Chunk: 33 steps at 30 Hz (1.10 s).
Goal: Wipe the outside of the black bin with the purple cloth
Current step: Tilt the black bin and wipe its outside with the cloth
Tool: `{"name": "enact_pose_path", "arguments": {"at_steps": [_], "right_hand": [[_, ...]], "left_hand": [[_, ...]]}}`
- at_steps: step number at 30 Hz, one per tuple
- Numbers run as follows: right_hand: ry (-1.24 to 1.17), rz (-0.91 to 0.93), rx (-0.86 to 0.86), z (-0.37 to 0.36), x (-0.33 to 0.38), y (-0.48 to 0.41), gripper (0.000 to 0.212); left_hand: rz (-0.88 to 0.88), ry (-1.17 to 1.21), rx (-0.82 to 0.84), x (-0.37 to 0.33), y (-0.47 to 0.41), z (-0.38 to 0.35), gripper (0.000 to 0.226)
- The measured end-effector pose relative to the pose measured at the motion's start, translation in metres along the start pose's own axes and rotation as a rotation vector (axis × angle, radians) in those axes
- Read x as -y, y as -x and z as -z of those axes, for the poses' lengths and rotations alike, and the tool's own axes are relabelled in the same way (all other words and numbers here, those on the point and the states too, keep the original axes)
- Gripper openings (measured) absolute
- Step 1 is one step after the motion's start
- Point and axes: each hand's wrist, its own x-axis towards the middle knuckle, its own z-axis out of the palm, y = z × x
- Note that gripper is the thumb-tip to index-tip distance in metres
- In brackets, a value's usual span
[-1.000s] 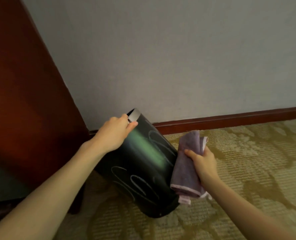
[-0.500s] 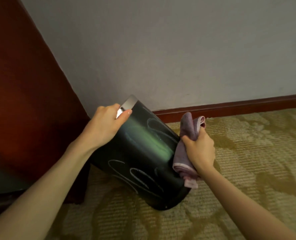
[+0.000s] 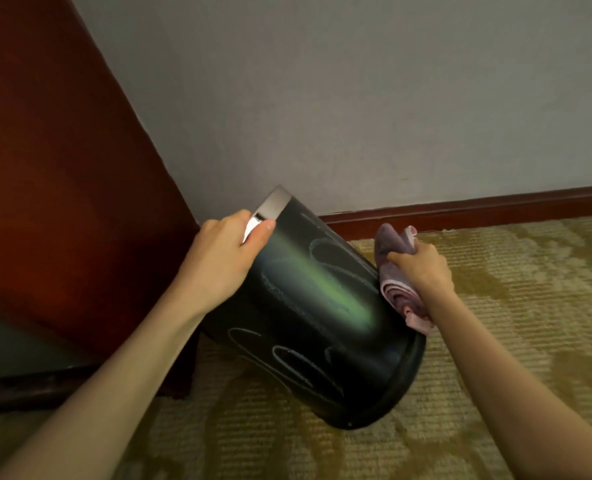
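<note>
Two hands share the job: at 9 o'clock the left hand (image 3: pixel 223 258) clamps the metal rim (image 3: pixel 270 209) of the tilted black bin (image 3: pixel 308 323) on the carpet (image 3: pixel 495 341). At 3 o'clock the right hand (image 3: pixel 422 268) squeezes the bunched purple cloth (image 3: pixel 396 271) against its side (pale swirls remain, so most wiping seems left).

The bin (image 3: pixel 308 306) is tilted over the carpet (image 3: pixel 512 341), its rim (image 3: pixel 270 207) raised toward the wall (image 3: pixel 357 98) behind and its base lowered toward the camera. The rim is gripped by the left hand (image 3: pixel 223 258) on the left, next to the wooden panel (image 3: pixel 45 168). The cloth (image 3: pixel 396 271) is bunched in the right hand (image 3: pixel 422 268) and pressed against the bin's right side, in front of the baseboard (image 3: pixel 461 209).
</note>
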Motion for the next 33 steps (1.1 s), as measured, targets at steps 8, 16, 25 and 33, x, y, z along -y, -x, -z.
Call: {"name": "enact_pose_path", "arguments": {"at_steps": [8,16,25,33], "right_hand": [[-0.157,0.164,-0.332,-0.001,0.013,0.079,0.026],[-0.345,0.263,-0.399,-0.030,0.011,0.158,0.042],[-0.204,0.304,-0.321,-0.013,0.035,0.097,0.028],[-0.032,0.095,-0.012,-0.004,0.051,0.014,0.050]], "left_hand": [[0.150,-0.098,0.013,0.005,-0.014,-0.002,0.048],[0.100,-0.101,0.020,-0.005,-0.020,-0.005,0.047],[0.112,-0.073,-0.023,0.002,-0.007,0.000,0.047],[0.042,-0.077,-0.067,0.000,0.010,0.000,0.043]]}}
